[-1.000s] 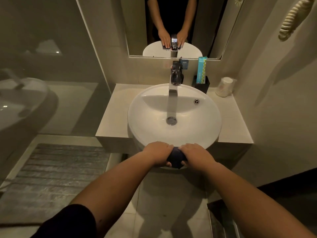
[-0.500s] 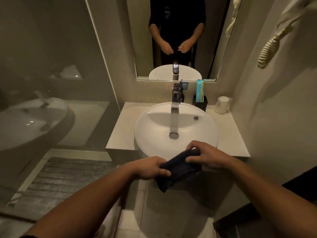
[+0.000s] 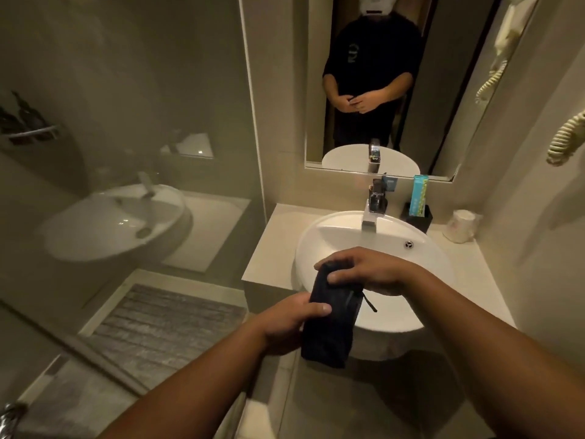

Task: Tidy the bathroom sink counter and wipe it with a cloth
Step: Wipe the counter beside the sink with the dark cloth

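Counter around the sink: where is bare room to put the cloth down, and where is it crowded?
The counter is bare left of the white basin, from the wall to the front edge. Right of the basin, the strip toward the front edge is bare too. The back right corner is crowded: black holder with a teal box, and a white wrapped roll.

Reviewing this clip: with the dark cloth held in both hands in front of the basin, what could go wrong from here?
1. The cloth hangs folded between the left hand and right hand; wiped bunched like that, it may cover little of the counter.
2. The black holder with its teal box and the white roll crowd the back right corner; a sweep there could topple them.
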`<state>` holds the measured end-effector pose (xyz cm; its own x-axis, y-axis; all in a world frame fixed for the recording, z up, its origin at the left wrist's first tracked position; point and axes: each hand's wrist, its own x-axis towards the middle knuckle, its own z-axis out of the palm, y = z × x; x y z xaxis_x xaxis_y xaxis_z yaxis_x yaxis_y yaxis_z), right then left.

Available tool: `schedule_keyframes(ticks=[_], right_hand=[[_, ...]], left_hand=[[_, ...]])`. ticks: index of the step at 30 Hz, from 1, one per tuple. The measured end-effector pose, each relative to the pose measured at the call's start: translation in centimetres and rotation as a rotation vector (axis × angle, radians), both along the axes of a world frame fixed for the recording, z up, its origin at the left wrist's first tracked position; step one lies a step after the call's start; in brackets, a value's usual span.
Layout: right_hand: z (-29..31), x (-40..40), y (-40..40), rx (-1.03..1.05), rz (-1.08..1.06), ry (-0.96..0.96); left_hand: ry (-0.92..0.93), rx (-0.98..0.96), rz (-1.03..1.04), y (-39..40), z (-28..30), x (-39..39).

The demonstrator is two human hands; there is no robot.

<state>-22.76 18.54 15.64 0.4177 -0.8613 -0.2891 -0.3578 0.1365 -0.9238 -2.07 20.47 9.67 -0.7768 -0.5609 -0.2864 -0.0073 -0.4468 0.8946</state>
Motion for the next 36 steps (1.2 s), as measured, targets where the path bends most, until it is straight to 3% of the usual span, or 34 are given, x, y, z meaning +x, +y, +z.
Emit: schedule_keyframes(ticks=[9, 15, 17, 22, 26, 28, 31, 36], right_hand=[[-4.5, 2.6, -7.1, 0.010, -0.276, -0.050], [-9.7, -1.8, -16.3, 0.109, -0.685, -0.017], [-11.3, -3.2, -20.0, 0.068, -0.710, 0.134], [-15.6, -5.6, -26.4, -0.227, -0.500, 0.759], [-18.2, -6.3, -28.8, -0.384, -0.386, 0.997], [-19.2, -6.5, -29.5, -0.419, -0.318, 1.042], [-20.7, -6.6, -30.0, -0.447, -0.194, 1.106], [-22.3, -6.4, -29.8, -0.464, -0.210, 1.134]], left_hand=[[0.192, 0.295, 0.380, -3.2, -5.6, 1.9], [0.104, 0.477, 0.737, -10.1, -10.1, 1.0], [0.098, 0.495, 0.827, -12.7, -10.6, 0.5], [0.084, 0.444, 1.007, -19.5, -10.4, 0.0], [0.120, 0.465, 1.023, -25.3, -10.2, 0.9], [0.074, 0.402, 1.039, -28.6, -10.3, 1.5], [-0.163, 0.116, 1.021, -33.9, -10.9, 2.0], [-0.465, -0.204, 0.932, -43.6, -13.1, 0.9]])
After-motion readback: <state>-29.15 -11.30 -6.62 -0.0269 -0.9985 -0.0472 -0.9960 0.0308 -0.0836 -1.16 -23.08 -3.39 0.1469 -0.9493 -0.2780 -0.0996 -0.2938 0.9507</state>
